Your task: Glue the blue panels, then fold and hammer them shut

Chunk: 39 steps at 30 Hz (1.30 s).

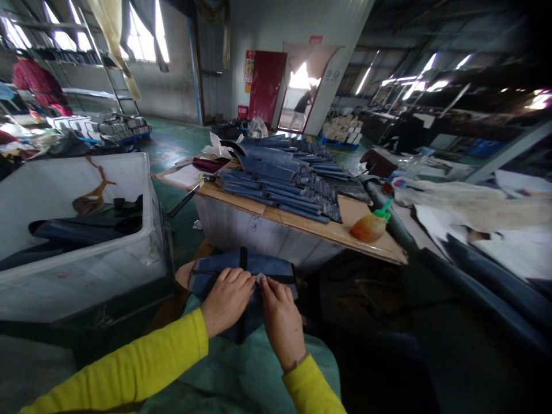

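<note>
The flat, dark-blue piece of sheet material (271, 264) on our lap already has a narrow black strip (244, 257) across it, yet we judge it unfinished, since our fingers are busy at its middle; how much remains on it, we cannot tell. It lies beneath and just ahead of our hands, its far edge beyond our fingertips and its ends reaching out to either side. Our right hand (282, 322) has thumb and fingers drawn together, pinching a small pale piece (260, 278); our left hand (228, 302) lies curled over the material, its fingertips beside that piece, though whether they grip it we cannot tell. Farther out, similar dark-blue pieces (276, 187) lie piled on a brown cardboard-topped surface (241, 197), but whether those are done or waiting is unclear. A squat orange bottle with a green nozzle (367, 228) rests near the surface's right end.
</note>
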Each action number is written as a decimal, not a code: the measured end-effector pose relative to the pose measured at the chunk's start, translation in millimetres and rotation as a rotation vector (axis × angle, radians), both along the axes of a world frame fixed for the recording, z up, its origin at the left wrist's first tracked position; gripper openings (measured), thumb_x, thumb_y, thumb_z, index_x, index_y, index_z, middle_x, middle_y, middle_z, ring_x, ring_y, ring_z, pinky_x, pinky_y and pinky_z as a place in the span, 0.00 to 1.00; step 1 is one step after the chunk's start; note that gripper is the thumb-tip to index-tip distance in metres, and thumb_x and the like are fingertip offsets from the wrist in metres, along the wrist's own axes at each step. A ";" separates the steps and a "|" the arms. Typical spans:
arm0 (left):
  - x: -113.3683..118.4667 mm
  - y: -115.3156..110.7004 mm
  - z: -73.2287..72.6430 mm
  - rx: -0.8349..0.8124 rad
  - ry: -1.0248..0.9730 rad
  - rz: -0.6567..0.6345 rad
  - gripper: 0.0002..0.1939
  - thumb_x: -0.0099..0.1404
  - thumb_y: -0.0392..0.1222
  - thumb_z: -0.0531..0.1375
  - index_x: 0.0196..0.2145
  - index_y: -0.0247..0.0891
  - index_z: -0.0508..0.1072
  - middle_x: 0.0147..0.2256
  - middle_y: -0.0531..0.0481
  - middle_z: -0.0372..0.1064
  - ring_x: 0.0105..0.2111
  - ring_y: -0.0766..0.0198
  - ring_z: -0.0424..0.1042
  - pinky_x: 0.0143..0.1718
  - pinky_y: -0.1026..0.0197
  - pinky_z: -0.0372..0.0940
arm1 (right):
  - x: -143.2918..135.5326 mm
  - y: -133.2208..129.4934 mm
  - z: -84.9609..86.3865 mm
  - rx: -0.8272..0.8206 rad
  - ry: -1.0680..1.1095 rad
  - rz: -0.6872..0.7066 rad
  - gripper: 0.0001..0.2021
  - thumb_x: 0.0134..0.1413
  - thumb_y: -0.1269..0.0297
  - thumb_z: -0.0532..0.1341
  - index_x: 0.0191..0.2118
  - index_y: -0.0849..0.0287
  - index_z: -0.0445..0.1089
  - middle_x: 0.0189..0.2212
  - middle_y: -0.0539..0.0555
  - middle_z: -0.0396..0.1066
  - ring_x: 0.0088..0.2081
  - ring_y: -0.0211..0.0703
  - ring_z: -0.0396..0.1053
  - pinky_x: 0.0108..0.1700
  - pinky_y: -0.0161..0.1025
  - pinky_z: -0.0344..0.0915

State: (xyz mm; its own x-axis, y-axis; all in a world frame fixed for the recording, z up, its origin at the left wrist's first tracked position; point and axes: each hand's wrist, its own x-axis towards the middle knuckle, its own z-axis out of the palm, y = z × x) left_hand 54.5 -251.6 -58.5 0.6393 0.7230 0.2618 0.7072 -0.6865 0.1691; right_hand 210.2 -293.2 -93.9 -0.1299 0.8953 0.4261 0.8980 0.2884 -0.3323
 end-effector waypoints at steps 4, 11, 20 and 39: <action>-15.8 -3.2 -2.7 -0.015 -0.032 0.062 0.15 0.67 0.37 0.48 0.50 0.39 0.65 0.46 0.47 0.66 0.47 0.56 0.61 0.50 0.50 0.55 | -15.3 2.9 4.4 -0.020 0.009 0.036 0.23 0.56 0.77 0.49 0.57 0.55 0.59 0.48 0.58 0.66 0.48 0.49 0.61 0.48 0.45 0.66; -38.0 -15.8 -23.4 0.060 0.013 0.089 0.22 0.68 0.38 0.47 0.58 0.35 0.57 0.58 0.45 0.56 0.59 0.56 0.51 0.58 0.49 0.48 | -12.5 7.2 10.5 -0.058 0.127 0.087 0.18 0.58 0.73 0.52 0.53 0.58 0.64 0.45 0.57 0.67 0.46 0.46 0.63 0.49 0.44 0.65; -50.1 -26.6 -34.0 0.123 0.075 0.043 0.23 0.68 0.40 0.47 0.60 0.36 0.55 0.60 0.46 0.53 0.60 0.58 0.50 0.58 0.52 0.49 | -1.2 13.1 27.6 -0.238 0.214 0.217 0.17 0.57 0.73 0.53 0.51 0.60 0.67 0.45 0.57 0.68 0.47 0.44 0.63 0.51 0.42 0.63; -31.3 -4.8 -12.0 -0.002 0.005 0.016 0.15 0.66 0.33 0.50 0.49 0.32 0.65 0.47 0.44 0.64 0.48 0.56 0.60 0.52 0.53 0.54 | 2.0 50.2 57.6 -0.434 -0.020 0.372 0.13 0.57 0.72 0.53 0.44 0.58 0.71 0.39 0.54 0.71 0.42 0.39 0.67 0.47 0.33 0.61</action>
State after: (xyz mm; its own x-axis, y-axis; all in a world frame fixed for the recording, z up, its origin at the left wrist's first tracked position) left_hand 23.2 -256.4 -70.4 0.6287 0.7338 0.2574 0.7189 -0.6746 0.1674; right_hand 212.2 -243.0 -36.4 -0.4740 0.8802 0.0240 0.7693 0.4272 -0.4750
